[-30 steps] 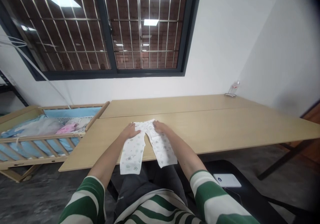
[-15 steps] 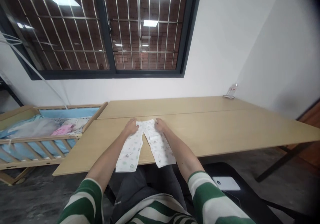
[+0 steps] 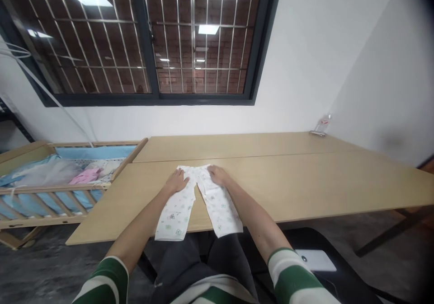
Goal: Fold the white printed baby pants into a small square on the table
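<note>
A small pair of white baby pants (image 3: pixel 177 211) with a green and grey print lies spread on the wooden table (image 3: pixel 288 182), waist toward the wall. Both leg ends hang over the table's near edge. My left hand (image 3: pixel 176 181) rests flat on the left side near the waist, fingers apart. On the other side, my right hand (image 3: pixel 218 175) lies on the cloth just below the waistband, its fingers stretched over it.
At the left stands a wooden crib (image 3: pixel 64 188) with blue lining and a pink cloth (image 3: pixel 86 175) inside. A clear bottle (image 3: pixel 323 124) is in the table's far right corner. A white phone (image 3: pixel 315 260) lies on a black chair (image 3: pixel 352 277) at my right.
My left hand has gone from gripping the waist corner to lying flat, slightly nearer me. My right hand has also slid a little toward me, and the waistband's corners now show.
</note>
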Demonstrator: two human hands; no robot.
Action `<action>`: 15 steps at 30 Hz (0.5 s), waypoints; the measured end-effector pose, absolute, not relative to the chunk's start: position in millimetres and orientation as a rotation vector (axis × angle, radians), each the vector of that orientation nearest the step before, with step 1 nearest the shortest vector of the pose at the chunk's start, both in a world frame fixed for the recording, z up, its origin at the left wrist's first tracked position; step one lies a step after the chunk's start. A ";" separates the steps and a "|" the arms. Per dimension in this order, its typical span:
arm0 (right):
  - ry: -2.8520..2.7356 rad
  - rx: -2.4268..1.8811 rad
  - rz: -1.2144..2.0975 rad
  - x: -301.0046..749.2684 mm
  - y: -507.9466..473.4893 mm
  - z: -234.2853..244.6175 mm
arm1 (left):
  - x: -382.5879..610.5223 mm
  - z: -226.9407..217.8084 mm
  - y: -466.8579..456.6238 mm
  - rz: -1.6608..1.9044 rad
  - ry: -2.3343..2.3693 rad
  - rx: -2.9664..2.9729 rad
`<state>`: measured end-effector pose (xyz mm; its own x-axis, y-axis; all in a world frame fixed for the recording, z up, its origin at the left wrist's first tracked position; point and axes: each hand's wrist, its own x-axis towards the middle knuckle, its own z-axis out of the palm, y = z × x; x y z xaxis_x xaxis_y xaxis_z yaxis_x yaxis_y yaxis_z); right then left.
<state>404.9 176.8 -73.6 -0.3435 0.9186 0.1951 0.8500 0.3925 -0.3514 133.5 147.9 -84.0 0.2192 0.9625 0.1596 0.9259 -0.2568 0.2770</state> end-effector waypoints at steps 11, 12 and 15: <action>-2.261 -1.583 0.305 413.1 227.8 -90.5 | 141.9 -86.1 195.5 0.463 1.869 2.289; -2.232 -1.576 0.321 415.0 230.8 -91.7 | 143.9 -82.2 193.0 0.476 1.858 2.292; -2.110 -1.541 0.378 420.7 239.8 -96.2 | 159.1 -67.9 170.6 0.540 1.800 2.330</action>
<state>420.7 239.8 -96.2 -0.2371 0.9445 0.2274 0.8066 0.3218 -0.4959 159.1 170.6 -67.9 0.2161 0.9576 0.1905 0.9044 -0.2699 0.3305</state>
